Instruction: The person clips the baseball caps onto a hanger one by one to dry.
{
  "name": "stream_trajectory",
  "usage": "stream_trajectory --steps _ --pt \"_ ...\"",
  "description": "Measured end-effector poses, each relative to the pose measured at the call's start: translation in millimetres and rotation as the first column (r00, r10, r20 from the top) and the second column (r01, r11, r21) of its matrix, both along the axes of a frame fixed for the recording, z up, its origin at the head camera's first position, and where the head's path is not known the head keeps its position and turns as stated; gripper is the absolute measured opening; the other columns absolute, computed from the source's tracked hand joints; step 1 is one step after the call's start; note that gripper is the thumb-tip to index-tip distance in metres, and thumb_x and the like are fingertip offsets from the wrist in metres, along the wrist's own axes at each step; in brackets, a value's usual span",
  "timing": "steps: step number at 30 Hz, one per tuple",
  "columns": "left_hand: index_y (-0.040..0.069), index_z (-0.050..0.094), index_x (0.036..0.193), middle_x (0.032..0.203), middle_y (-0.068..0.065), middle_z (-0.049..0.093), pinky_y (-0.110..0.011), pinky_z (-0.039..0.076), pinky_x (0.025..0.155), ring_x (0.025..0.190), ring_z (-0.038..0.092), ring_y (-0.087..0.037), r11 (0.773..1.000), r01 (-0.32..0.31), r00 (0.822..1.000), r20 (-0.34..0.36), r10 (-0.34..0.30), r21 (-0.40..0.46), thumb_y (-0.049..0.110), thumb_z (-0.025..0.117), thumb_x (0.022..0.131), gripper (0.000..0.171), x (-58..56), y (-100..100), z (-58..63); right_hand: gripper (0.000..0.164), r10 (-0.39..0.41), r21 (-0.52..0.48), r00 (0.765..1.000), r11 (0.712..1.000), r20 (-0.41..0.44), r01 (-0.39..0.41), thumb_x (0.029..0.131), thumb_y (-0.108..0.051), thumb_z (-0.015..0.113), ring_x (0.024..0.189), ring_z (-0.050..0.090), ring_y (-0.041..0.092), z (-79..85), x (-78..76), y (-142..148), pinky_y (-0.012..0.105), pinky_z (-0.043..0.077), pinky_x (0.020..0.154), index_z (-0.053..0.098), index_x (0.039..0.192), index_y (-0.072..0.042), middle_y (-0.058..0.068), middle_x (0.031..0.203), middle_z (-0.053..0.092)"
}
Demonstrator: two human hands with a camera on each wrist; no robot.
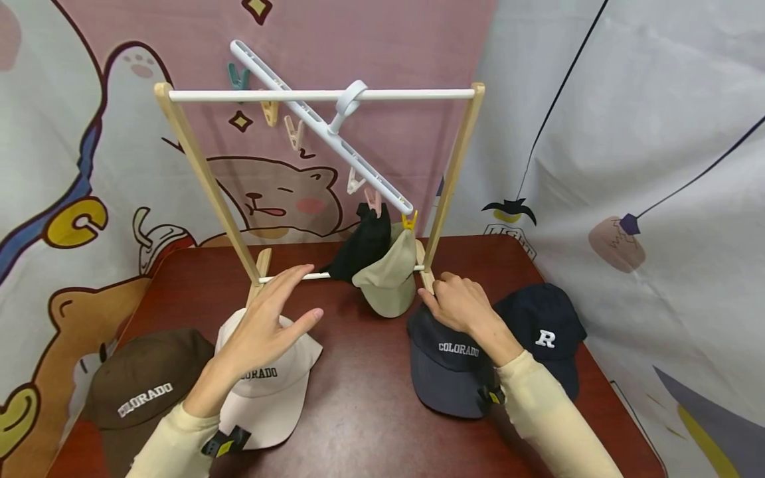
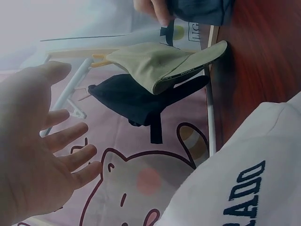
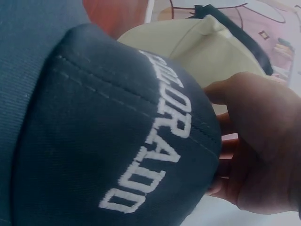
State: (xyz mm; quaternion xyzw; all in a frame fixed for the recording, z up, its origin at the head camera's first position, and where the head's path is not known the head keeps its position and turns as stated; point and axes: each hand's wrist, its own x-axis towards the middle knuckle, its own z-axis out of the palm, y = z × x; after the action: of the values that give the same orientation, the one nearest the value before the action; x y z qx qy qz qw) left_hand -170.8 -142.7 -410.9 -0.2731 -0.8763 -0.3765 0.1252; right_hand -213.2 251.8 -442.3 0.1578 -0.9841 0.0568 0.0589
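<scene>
A dark navy COLORADO cap [image 1: 445,362] lies at the right with its brim towards me. My right hand [image 1: 460,302] is on top of its crown; in the right wrist view the curled fingers [image 3: 228,148] grip the crown's edge, their tips partly hidden. Over the off-white COLORADO cap [image 1: 269,405] my left hand [image 1: 263,332] hovers, fingers spread and holding nothing. A beige cap [image 1: 391,272] and a black cap [image 1: 364,245] hang from the white clip hanger [image 1: 323,126], by a yellow clip [image 1: 409,220] and a pink clip [image 1: 373,200].
The hanger hooks slantwise over a rack's white top bar [image 1: 239,96] between wooden posts [image 1: 457,166]. Other clips [image 1: 294,133] on it hold nothing. A brown COLORADO cap [image 1: 149,378] lies at the left, a navy cap with an R [image 1: 546,318] at the right, on the reddish table [image 1: 358,405].
</scene>
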Motion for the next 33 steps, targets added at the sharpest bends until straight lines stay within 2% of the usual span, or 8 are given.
stream_trajectory --steps 5,9,17,21,25,29,33 --pt "0.021 0.050 0.171 0.173 -0.007 0.055 -0.066 0.045 0.126 0.162 0.051 -0.033 1.000 0.000 1.000 0.001 0.000 0.003 0.027 0.084 0.103 0.076 -0.9 1 -1.1 0.048 0.021 -0.008 0.995 1.000 -0.100 -0.022 0.116 -0.040 0.059 0.060 0.060 0.028 11.7 16.3 2 0.048 0.055 0.055 0.076 0.085 -0.007 0.013 0.091 0.068" --pt "0.022 0.050 0.171 0.172 -0.007 0.055 -0.067 0.046 0.124 0.161 0.051 -0.033 1.000 0.006 1.000 -0.007 -0.006 0.006 0.026 0.084 0.103 0.076 -1.8 2 -1.7 0.043 0.051 -0.026 0.978 0.998 -0.200 -0.058 0.115 -0.033 0.062 0.058 0.060 0.027 24.7 29.1 5 0.048 0.055 0.054 0.077 0.085 -0.006 0.013 0.089 0.066" --pt "0.021 0.051 0.170 0.171 -0.010 0.057 -0.067 0.046 0.123 0.160 0.053 -0.034 0.999 0.013 1.000 -0.014 -0.012 0.030 0.024 0.084 0.102 0.075 -2.8 4 -1.4 0.041 0.139 -0.046 0.916 0.985 -0.377 -0.169 0.110 -0.018 0.069 0.049 0.046 0.017 47.1 46.0 18 0.037 0.047 0.047 0.068 0.070 -0.005 0.011 0.082 0.059" --pt "0.021 0.052 0.170 0.171 -0.010 0.057 -0.067 0.046 0.124 0.160 0.053 -0.034 0.999 0.015 1.000 -0.014 -0.014 0.034 0.023 0.084 0.102 0.075 -4.0 5 -1.7 0.040 0.160 -0.041 0.882 0.979 -0.444 -0.198 0.107 -0.014 0.071 0.050 0.049 0.016 54.0 51.8 24 0.035 0.049 0.047 0.070 0.068 -0.003 0.012 0.082 0.061" --pt "0.022 0.051 0.170 0.171 -0.008 0.057 -0.066 0.047 0.123 0.160 0.053 -0.032 1.000 0.014 1.000 -0.015 -0.014 0.028 0.023 0.084 0.102 0.075 -5.6 5 -1.0 0.043 0.137 -0.048 0.853 0.981 -0.504 -0.186 0.107 -0.015 0.069 0.054 0.055 0.021 58.7 57.5 27 0.037 0.051 0.047 0.070 0.066 -0.002 0.015 0.087 0.066" --pt "0.022 0.052 0.170 0.171 -0.008 0.057 -0.066 0.046 0.123 0.160 0.053 -0.032 1.000 0.016 1.000 -0.011 -0.016 0.027 0.024 0.083 0.103 0.074 -6.4 6 0.8 0.045 0.079 -0.076 0.809 0.986 -0.582 -0.151 0.106 -0.015 0.068 0.058 0.060 0.028 60.2 62.3 27 0.044 0.055 0.048 0.068 0.064 0.001 0.017 0.085 0.069" --pt "0.022 0.052 0.170 0.171 -0.008 0.057 -0.066 0.045 0.125 0.161 0.052 -0.032 0.999 0.018 1.000 -0.004 -0.018 0.030 0.025 0.083 0.103 0.074 -6.5 7 2.1 0.038 0.010 -0.119 0.772 0.987 -0.636 -0.111 0.101 -0.009 0.069 0.064 0.063 0.033 59.3 65.0 28 0.048 0.058 0.052 0.070 0.067 0.008 0.020 0.086 0.069"
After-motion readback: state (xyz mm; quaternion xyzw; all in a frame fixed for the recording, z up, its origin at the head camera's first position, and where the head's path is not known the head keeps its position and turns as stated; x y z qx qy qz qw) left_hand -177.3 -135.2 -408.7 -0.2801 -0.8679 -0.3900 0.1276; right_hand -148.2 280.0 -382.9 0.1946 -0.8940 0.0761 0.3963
